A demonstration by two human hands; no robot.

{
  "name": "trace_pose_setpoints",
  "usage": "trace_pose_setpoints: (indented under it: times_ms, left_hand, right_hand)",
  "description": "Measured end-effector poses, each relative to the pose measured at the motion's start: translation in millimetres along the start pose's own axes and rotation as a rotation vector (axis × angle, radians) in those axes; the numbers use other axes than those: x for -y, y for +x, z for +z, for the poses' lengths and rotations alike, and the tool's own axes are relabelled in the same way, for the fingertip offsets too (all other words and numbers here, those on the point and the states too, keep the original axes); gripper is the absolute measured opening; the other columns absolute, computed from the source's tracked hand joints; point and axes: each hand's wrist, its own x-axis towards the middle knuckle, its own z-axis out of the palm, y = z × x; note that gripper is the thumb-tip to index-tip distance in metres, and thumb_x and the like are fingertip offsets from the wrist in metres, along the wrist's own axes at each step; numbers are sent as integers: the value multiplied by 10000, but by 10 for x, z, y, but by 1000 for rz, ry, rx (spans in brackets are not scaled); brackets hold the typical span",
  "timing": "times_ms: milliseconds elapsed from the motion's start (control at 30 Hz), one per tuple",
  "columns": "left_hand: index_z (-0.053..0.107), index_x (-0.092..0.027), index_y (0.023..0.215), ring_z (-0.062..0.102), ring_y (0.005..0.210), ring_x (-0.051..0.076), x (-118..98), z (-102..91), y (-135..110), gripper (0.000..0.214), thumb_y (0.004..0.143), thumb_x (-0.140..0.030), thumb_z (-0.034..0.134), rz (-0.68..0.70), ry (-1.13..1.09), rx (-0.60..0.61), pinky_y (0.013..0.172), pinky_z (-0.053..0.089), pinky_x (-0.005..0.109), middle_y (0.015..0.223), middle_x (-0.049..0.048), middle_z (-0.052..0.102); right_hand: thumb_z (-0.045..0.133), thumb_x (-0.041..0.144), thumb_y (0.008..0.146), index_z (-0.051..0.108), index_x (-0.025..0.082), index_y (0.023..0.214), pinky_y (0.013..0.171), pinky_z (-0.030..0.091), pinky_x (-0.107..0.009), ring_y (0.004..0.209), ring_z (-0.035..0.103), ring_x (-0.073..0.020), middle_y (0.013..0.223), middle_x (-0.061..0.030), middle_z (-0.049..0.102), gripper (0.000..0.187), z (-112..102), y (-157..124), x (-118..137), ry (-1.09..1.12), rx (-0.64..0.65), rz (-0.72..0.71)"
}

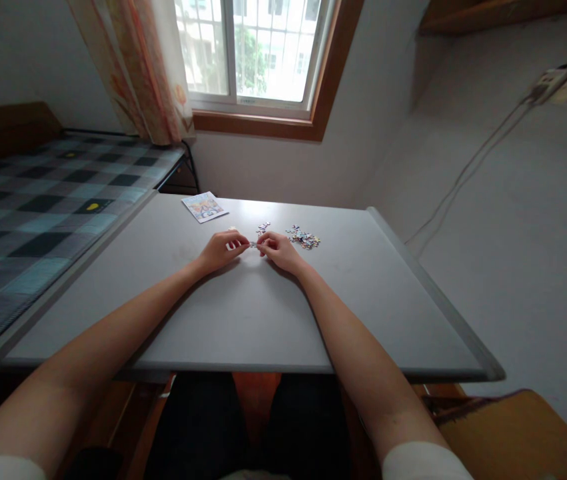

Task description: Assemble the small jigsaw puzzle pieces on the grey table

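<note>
White tabletop (pixel 243 320) is filling my remote view; just left of the frame's centre, my left hand (pixel 220 251) and right hand (pixel 280 250) are pinching tiny puzzle pieces (pixel 253 245) in nearly closed grips, how many I cannot tell. I am judging that they are being fitted together, so the next move is calling for fine alignment. Loose pieces (pixel 306 238) are lying just right of centre.

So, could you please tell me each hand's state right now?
Left hand: closed, holding a small puzzle piece.
Right hand: closed, pinching there too; same piece or another, unclear.
</note>
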Motion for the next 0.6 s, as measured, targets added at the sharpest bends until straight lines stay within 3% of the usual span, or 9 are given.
trace_pose_setpoints:
  times_ms: [600]
  left_hand:
    - [703, -154, 828, 580, 622, 102, 56, 8, -11, 224, 869, -346, 596, 42, 32, 5, 589, 493, 214, 769, 42, 656]
  right_hand:
    - [621, 315, 752, 564, 186, 792, 598, 405, -236, 578, 550, -118, 551, 56, 521, 146, 7, -5, 4, 8, 2, 8]
